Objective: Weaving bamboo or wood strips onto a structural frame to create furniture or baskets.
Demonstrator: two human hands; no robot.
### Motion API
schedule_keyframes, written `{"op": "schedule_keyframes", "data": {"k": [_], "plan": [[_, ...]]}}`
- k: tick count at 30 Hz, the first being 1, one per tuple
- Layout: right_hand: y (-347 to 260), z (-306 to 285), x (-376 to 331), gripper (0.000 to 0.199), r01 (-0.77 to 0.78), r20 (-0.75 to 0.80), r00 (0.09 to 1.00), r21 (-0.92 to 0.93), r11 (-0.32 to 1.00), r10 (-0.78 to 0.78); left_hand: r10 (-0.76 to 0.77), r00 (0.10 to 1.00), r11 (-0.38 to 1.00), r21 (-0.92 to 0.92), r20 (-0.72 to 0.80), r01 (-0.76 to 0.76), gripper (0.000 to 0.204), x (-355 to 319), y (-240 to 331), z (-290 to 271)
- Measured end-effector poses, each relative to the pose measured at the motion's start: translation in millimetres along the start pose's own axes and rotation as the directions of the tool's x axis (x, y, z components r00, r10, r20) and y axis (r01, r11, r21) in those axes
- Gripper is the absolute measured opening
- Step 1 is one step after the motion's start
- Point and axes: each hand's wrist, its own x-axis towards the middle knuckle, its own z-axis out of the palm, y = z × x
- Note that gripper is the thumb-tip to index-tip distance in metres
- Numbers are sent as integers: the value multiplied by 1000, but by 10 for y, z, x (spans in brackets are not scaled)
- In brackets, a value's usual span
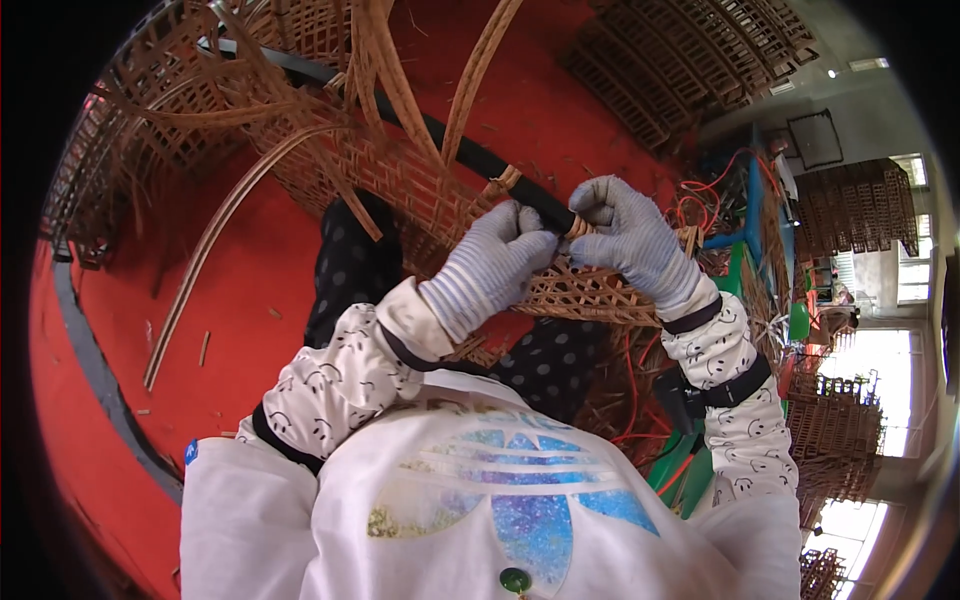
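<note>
**Both hands pinch at one spot on the black rod, axis runs upper-left to lower-right**

Left hand [495, 255] and right hand [625, 235], both in grey striped gloves, meet at the lower-right end of the black rod [470, 155]. The rod forms the rim of a woven cane basket frame [400, 190]; its long axis runs diagonally from the upper left down to the hands.

Left fingers [530, 225] are closed on the rod from below-left, just at its end. Right fingers [590, 205] are curled together and pinch a flat cane strip [575, 228] wrapped at the same point, coming from the right. The two hands touch or nearly touch; neither is clearly nearer, both are on the joint.

A woven lattice panel [590, 290] lies directly under the hands, extending to the right. Loose cane strips [475, 80] arc upward from the rim, away from the person. Another long strip [215, 260] lies on the red floor [110, 380] to the left, well apart from the hands.

Orange cables [710, 195] and stacked wicker frames [690, 60] sit to the right and behind.
</note>
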Motion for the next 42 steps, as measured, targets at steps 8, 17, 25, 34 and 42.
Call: {"op": "schedule_keyframes", "data": {"k": [8,17,25,34,42], "plan": [[53,97,-60,36,126,-59,989,-128,984,-134,118,993,973,196,30,-122,16,-168,151,83],[97,261,-177,35,172,-270,882,-581,796,-387,-137,986,972,203,96,115,12,135,885,404],[174,372,-104,25,312,-195,709,-775,549,-677,-247,968,958,-163,-45,237,10,683,785,407],[88,294,-52,23,281,-209,770,-737,615,-603,598,720,337,705,352,-625,13,-27,384,-168],[-94,344,-46,26,73,-248,900,-724,686,-357,580,711,69,846,397,-529,27,-130,-64,-419]]}}
